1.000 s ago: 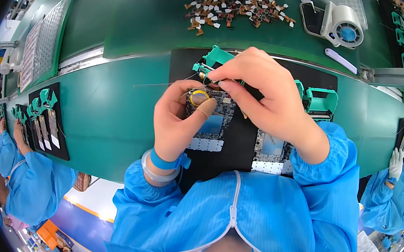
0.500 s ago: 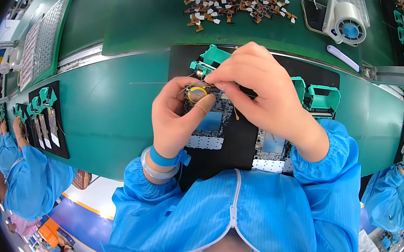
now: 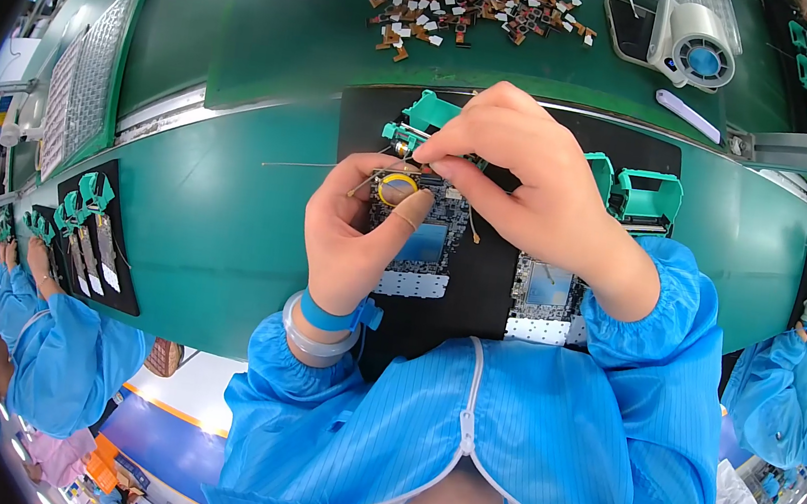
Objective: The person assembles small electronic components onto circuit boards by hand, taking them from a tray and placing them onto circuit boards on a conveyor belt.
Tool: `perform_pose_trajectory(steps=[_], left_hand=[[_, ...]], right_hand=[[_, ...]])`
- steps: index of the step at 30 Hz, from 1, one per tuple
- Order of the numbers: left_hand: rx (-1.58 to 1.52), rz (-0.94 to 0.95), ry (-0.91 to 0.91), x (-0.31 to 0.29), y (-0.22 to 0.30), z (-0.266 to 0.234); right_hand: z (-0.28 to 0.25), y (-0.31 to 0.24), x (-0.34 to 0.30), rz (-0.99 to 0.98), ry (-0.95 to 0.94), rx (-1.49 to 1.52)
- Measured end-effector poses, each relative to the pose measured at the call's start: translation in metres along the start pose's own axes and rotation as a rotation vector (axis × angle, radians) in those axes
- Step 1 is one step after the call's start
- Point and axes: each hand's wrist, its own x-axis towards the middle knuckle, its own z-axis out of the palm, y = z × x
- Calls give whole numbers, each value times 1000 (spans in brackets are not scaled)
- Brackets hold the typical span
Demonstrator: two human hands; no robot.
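Head view: circuit board (image 3: 440, 218) partly hidden behind left hand (image 3: 346, 230).

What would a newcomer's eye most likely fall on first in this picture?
Probably the bare hands at the centre: the left hand at the upper left of a circuit board, by a round yellow-rimmed disc, and the right hand near the board's top edge. Next, perhaps, the heap of small brown-and-white parts at the top and the white fan to its right.
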Motion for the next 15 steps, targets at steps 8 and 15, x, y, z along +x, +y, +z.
perform_pose_trajectory(steps=[8,15], left_hand=[[13,-1,19,-1,0,1],[-65,1,38,0,0,2]], right_hand=[[0,-2,-1,2,-12,40],[7,-5,-10,239,-71,277]])
